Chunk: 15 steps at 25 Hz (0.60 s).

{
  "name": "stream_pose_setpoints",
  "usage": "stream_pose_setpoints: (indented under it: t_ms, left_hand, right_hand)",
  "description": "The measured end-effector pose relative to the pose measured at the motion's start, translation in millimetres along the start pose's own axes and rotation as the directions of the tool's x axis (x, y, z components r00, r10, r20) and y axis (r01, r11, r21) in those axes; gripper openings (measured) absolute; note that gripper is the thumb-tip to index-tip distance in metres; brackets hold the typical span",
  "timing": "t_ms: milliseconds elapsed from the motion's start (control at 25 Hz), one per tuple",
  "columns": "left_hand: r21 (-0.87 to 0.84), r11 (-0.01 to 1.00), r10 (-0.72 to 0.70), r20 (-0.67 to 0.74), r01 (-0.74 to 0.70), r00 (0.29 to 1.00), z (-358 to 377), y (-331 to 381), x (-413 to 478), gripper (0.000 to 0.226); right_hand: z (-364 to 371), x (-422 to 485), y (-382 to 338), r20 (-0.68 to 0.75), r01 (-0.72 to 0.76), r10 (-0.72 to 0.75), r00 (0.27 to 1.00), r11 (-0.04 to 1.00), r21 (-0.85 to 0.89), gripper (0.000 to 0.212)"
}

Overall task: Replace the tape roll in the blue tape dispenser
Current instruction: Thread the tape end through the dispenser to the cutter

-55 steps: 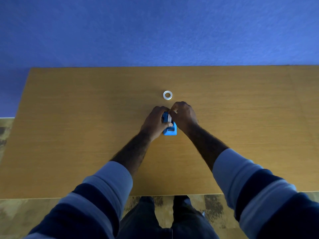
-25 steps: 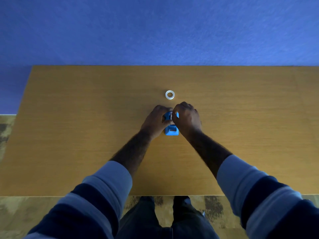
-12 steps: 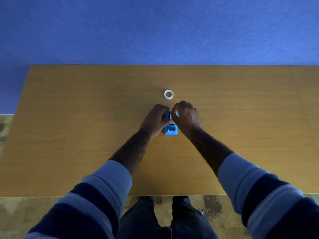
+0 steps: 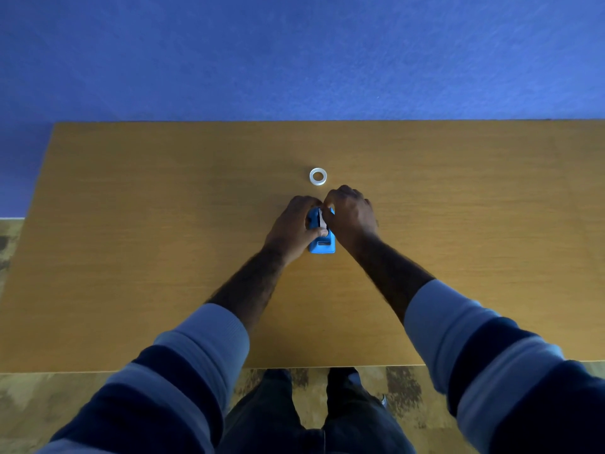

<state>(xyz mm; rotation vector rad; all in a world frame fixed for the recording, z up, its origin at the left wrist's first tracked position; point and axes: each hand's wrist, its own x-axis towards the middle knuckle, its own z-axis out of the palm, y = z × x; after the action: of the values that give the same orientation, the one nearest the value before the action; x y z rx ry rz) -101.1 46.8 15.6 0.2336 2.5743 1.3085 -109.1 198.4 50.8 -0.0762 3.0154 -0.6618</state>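
Standing in dark trousers on a mottled brown floor, just short of the near edge of the tan wooden bench. Reaching both arms forward over the bench, in sleeves striped navy and light blue.

Gripping the small blue plastic tape dispenser with the left hand, fingers curled round its left flank and thumb tip lying on its top. Resting the dispenser flat on the bench near the middle, its near end showing uncovered between the two wrists.

Closing in from the other side with the right hand, fingers bent together and pinching a narrow pale piece standing on edge in the dispenser's far half; being too small to tell as roll or strip. Touching hand to hand above the dispenser.

Lying flat just beyond the right knuckles, apart from both hands: a small white tape ring. Rising behind the far edge of the bench: a plain blue wall.
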Motion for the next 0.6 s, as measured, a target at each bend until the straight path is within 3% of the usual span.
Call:
stream_pose_setpoints:
  t_ms: [320, 600]
  left_hand:
    - [0.013, 0.999, 0.028, 0.023, -0.029, 0.999, -4.2, 2.6, 2.5, 0.044]
    - [-0.016, 1.000, 0.004, 0.022, -0.003, 1.000, -2.7, 1.8, -0.3, 0.057]
  right_hand:
    - [4.6, -29.4, 3.5, -0.050, 0.087, -0.091, 0.995, 0.994, -0.065, 0.015]
    - [0.9, -19.8, 0.9, -0.052, 0.021, -0.023, 0.998, 0.999, -0.029, 0.014]
